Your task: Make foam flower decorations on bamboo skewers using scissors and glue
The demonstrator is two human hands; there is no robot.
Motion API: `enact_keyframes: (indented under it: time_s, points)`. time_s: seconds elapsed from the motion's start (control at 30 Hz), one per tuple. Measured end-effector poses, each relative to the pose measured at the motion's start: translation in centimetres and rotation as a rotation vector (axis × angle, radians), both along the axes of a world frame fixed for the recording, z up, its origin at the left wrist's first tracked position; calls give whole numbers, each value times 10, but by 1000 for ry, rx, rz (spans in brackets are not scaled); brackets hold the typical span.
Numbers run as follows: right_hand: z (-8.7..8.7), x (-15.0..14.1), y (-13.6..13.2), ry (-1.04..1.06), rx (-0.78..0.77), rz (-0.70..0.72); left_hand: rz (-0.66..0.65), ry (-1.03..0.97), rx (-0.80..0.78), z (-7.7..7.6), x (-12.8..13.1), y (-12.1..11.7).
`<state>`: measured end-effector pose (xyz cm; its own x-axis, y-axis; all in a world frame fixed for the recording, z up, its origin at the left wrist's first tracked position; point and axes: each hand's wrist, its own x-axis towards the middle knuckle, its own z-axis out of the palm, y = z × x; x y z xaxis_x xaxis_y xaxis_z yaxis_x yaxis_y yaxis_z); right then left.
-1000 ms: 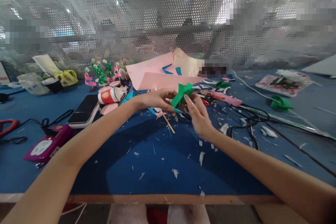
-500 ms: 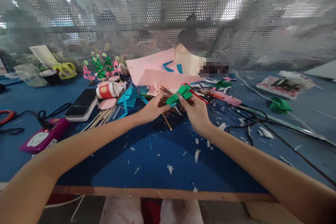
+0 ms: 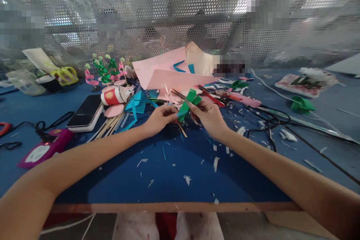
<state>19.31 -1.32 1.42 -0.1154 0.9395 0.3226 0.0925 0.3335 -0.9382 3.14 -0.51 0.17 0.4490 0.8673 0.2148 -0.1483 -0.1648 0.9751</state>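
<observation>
Between my two hands is a green paper strip piece (image 3: 187, 105), folded or crossed into several bands and held just above the table. My left hand (image 3: 161, 118) pinches its lower left end between thumb and fingers. My right hand (image 3: 208, 117) grips its right side, thumb on top and fingers curled behind. Below the paper a thin wooden stick (image 3: 182, 131) lies on the table, partly hidden. Just behind the hands are pale pink paper scraps (image 3: 169, 96) and red-handled scissors (image 3: 210, 96). Blue folded paper (image 3: 137, 102) lies left of my left hand.
Pink paper sheets (image 3: 180, 78) lean at the back. On the left are a phone (image 3: 87, 111), a purple power strip (image 3: 46, 147), a red-and-white paper cup (image 3: 111, 96) and small paper plants (image 3: 104, 69). A pink glue gun (image 3: 244, 99) and black cables (image 3: 270, 118) lie right, among white scraps.
The green paper has been turned and tilted between my hands, now slanting more upright. My left hand has shifted lower and to the left. The camera view has moved slightly.
</observation>
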Motion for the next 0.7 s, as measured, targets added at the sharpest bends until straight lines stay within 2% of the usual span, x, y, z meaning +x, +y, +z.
enact_keyframes:
  time_s: [0.1, 0.23, 0.4, 0.5, 0.57, 0.67, 0.7]
  points:
    - [-2, -2, -1, 16, 18, 33, 23, -22, 10, -3, -1, 1]
    - [-5, -4, -2, 31, 29, -9, 40, -20, 71, -3, -1, -4]
    - [-7, -3, -1, 94, 23, -151, 77, 113, 210, 1, -2, -7]
    - [-5, -4, 0, 167, -19, -146, 85, 197, 298, 2, -1, -9]
    - [-4, -5, 0, 228, -51, -97, 165, 256, 400, 3, -3, -14]
    - [-1, -5, -1, 294, -103, -51, 362, 304, 541, 6, -11, -27]
    - [-1, -5, -1, 302, -117, -54, 350, 317, 528, 7, -15, -32]
